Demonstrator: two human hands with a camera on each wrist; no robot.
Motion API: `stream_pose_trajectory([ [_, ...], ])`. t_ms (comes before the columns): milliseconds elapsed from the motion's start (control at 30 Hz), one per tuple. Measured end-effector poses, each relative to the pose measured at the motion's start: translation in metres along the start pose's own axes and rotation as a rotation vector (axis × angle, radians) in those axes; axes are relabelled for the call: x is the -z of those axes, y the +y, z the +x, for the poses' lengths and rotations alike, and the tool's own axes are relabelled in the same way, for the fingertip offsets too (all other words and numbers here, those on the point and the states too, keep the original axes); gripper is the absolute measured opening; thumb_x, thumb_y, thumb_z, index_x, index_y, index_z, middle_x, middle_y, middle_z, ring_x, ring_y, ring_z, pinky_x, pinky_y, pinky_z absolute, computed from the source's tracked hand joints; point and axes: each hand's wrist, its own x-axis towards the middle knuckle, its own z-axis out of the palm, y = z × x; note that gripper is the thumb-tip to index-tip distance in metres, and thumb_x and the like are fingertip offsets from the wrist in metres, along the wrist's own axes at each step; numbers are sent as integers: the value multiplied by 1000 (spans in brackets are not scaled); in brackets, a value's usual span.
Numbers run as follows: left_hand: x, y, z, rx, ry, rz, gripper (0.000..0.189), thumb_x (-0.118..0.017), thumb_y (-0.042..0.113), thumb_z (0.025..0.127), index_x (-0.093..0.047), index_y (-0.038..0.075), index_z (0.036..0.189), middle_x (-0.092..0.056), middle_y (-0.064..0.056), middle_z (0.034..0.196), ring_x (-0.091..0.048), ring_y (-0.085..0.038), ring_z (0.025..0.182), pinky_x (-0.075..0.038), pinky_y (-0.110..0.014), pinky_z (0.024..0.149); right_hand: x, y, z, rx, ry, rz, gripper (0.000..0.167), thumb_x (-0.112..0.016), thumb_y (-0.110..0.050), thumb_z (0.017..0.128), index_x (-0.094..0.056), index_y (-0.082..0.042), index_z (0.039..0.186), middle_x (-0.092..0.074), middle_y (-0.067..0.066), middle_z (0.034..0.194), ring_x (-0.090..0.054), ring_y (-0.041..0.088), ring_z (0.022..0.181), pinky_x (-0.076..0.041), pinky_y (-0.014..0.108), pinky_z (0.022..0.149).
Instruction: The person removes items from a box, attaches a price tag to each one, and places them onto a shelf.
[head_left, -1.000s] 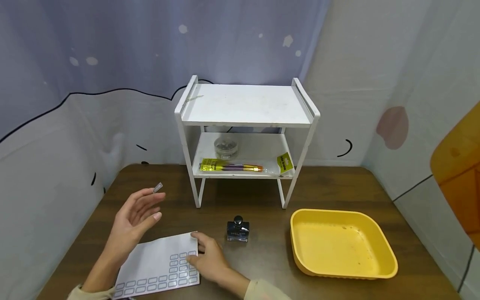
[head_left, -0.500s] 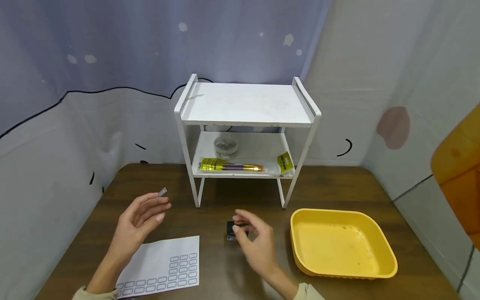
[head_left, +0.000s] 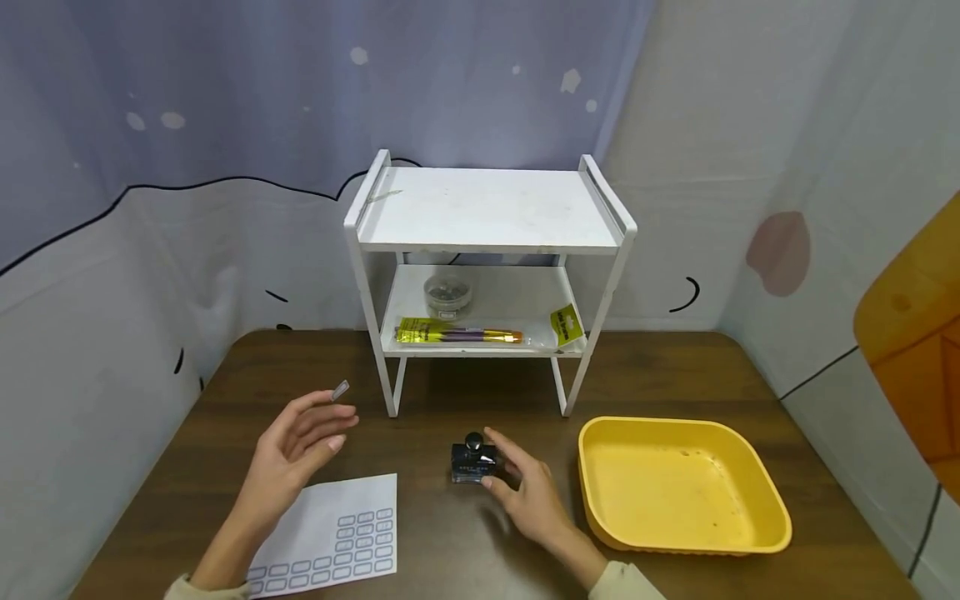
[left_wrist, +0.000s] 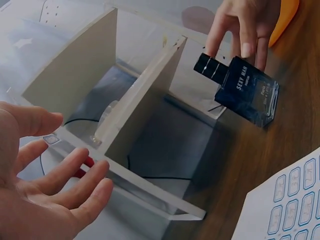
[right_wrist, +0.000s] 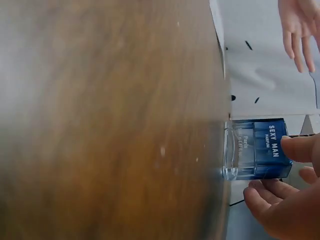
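A dark blue perfume bottle (head_left: 471, 463) with a black cap stands upright on the table. My right hand (head_left: 531, 493) holds it at its right side, thumb at the front and fingers behind; the left wrist view shows the thumb (left_wrist: 246, 49) right at its shoulder. To the left, my left hand (head_left: 300, 446) is raised with relaxed, spread fingers. A small blue-framed label (head_left: 341, 390) sticks to its index fingertip, also visible as a label (left_wrist: 51, 139) in the left wrist view. Beneath that hand lies a label sheet (head_left: 330, 508), its left part covered by the forearm.
A white two-tier shelf (head_left: 487, 208) stands behind the bottle. On its lower tier are a round clear tub (head_left: 447, 297) and a packet of brushes (head_left: 457, 333). At the right sits a yellow tray (head_left: 682, 492) on the brown wooden table (head_left: 420, 408).
My right hand has let go of the label sheet and moved right to the perfume bottle. My left hand has drifted slightly right with the label on its fingertip.
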Motion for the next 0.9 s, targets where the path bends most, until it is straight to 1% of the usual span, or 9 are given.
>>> stream_pose_trajectory([
  [100, -3, -1, 0, -9, -1, -23, 48, -58, -10, 94, -41, -7, 139, -67, -10, 124, -67, -11, 115, -52, -20, 94, 0, 3, 3, 41, -28, -38, 77, -73, 11, 81, -46, -11, 149, -67, 19, 127, -66, 33, 116, -53, 45, 96],
  [233, -8, -1, 1, 3, 0, -38, 49, -59, -9, 94, -42, -6, 139, -68, -9, 123, -67, -11, 114, -52, -21, 95, 1, 3, 5, 106, -77, -185, 93, -76, 8, 80, -34, -23, 156, -71, 13, 122, -67, 27, 114, -53, 46, 97],
  [333, -12, -1, 2, 23, -3, -32, 50, -59, -9, 94, -42, -5, 140, -68, -8, 123, -66, -10, 114, -51, -20, 95, 1, 3, 6, 156, -115, -293, 95, -77, 3, 81, -29, -27, 158, -68, 12, 129, -65, 27, 118, -51, 48, 99],
  [500, -19, -2, 3, 40, -9, -21, 50, -60, -8, 94, -42, -3, 141, -69, -7, 121, -67, -9, 113, -51, -18, 95, 1, 1, 5, 218, -151, -345, 93, -76, -2, 85, -25, -25, 159, -64, 16, 133, -65, 28, 118, -53, 47, 97],
  [667, -23, -4, 3, 34, -29, -33, 46, -60, -6, 94, -45, -5, 136, -69, -12, 119, -68, -10, 110, -52, -19, 93, 1, 0, 5, 178, -157, -279, 94, -73, 1, 86, -22, -28, 160, -63, 19, 134, -67, 27, 114, -58, 37, 87],
  [700, -24, -4, 2, 37, -36, -33, 44, -60, -6, 94, -46, -5, 135, -69, -12, 118, -68, -11, 109, -52, -20, 93, 1, 1, 5, 166, -158, -255, 94, -73, 2, 85, -23, -28, 160, -63, 20, 133, -69, 27, 109, -59, 34, 83],
  [800, -28, -5, 1, 63, -50, -14, 39, -61, -5, 94, -49, -6, 131, -69, -6, 115, -68, -11, 106, -54, -20, 89, 3, 1, 6, 134, -176, -153, 94, -71, 5, 85, -24, -26, 159, -65, 24, 124, -69, 28, 101, -59, 28, 77],
  [867, -33, -5, 0, 98, -46, 20, 36, -64, -3, 93, -53, -4, 127, -68, 0, 113, -67, -10, 104, -54, -21, 86, 6, 0, 8, 116, -192, -95, 92, -71, 5, 85, -24, -22, 159, -67, 23, 116, -69, 29, 97, -59, 30, 80],
  [900, -35, -5, 0, 119, -41, 39, 34, -65, -2, 93, -55, -3, 125, -67, 3, 112, -66, -10, 102, -54, -21, 85, 7, -1, 9, 103, -200, -62, 92, -72, 5, 84, -24, -20, 159, -67, 24, 117, -69, 29, 96, -59, 32, 81],
])
